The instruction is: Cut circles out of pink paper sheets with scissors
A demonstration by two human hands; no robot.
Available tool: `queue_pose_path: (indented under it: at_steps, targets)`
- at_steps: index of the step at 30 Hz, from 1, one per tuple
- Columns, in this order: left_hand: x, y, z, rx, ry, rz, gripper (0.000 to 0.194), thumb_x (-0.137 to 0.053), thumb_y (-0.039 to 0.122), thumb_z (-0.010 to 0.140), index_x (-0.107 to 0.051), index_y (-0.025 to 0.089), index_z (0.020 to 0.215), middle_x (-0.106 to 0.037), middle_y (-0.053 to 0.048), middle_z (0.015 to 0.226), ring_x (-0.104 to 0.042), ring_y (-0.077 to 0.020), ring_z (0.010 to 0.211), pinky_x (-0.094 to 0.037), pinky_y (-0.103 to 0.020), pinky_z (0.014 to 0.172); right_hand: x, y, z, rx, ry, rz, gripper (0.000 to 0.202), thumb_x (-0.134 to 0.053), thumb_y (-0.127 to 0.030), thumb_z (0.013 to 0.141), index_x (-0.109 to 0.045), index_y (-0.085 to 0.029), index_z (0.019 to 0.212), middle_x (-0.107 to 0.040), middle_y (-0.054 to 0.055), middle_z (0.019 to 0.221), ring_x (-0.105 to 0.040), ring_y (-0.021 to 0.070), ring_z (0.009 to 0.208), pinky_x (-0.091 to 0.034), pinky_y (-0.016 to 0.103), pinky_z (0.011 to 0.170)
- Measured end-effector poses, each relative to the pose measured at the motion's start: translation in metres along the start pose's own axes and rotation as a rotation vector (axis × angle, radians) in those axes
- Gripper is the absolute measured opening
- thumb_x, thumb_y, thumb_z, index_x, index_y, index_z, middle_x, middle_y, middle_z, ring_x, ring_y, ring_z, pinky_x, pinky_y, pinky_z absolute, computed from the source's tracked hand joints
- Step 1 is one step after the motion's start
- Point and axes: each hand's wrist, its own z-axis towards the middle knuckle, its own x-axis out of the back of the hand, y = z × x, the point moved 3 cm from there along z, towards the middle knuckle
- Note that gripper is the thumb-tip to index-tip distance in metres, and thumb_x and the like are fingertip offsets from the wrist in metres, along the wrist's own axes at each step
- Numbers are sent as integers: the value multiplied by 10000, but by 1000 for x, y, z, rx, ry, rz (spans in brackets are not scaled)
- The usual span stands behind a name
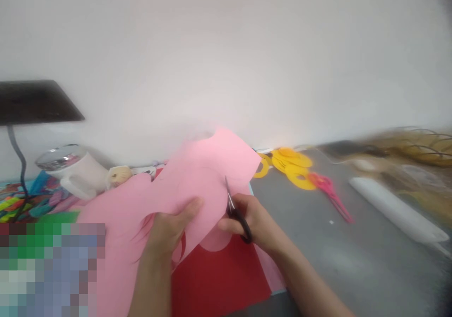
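Observation:
A large sheet of pink paper [208, 185] with curved cut edges is raised over the table in front of me. My left hand [176, 225] grips it from the near side, thumb lying on top and fingers hidden beneath. Around the handles of black-handled scissors [241, 222], my right hand [249, 218] is closed. The scissors' blades point up and away at the pink paper, by the curved edge of a rounded part. Below both hands lies a sheet of dark red paper [226, 279], with more pink paper under it.
To the right on the grey table [300, 260] are yellow paper rings [291, 164], pink scissors [332, 197] and a long white object [399, 208]. At left stand a white mug [83, 173], a small round beige object [120, 175] and a dark panel [38, 101] on a bent stem. A pale wall rises behind.

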Motion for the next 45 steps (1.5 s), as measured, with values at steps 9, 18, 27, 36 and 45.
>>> queue_pose_path:
  at_steps: [9,18,27,36,45]
  targets:
    - [1,3,-1,17,-22,-4,440,-840,262,580,-705,165,987,-736,-85,876,-577,-316,1196,-445,-466,1047,2,3,1,-19,11,-44,484,-865,-446,535,-466,-183,613,-384,-74,545,-313,84,540,-251,222,479]
    - [0,6,-4,38,-5,-18,515,-843,250,565,-694,166,1051,-738,-86,928,-577,-324,1193,-449,-488,1042,3,4,0,-21,14,-69,486,-849,-464,550,-452,-189,604,-373,-75,538,-309,86,536,-256,226,480]
    - [2,5,-3,40,-43,10,392,-821,235,586,-712,190,960,-736,-68,856,-566,-325,1205,-467,-463,1031,2,2,1,-30,5,-16,435,-862,-399,545,-494,-177,614,-403,-76,531,-325,82,533,-262,219,481]
    - [4,3,-2,24,36,-12,546,-856,252,531,-700,153,1044,-733,-91,935,-596,-335,1154,-485,-471,1000,4,5,1,-32,-10,-27,310,-784,-307,618,-502,-176,619,-419,-74,535,-324,82,531,-241,224,491]
    - [3,6,-3,55,-4,-6,694,-866,312,544,-663,142,1185,-735,-117,950,-657,-342,1038,-543,-468,897,4,7,-1,-42,-9,-31,336,-780,-296,627,-462,-190,596,-386,-82,506,-313,76,506,-248,226,486]
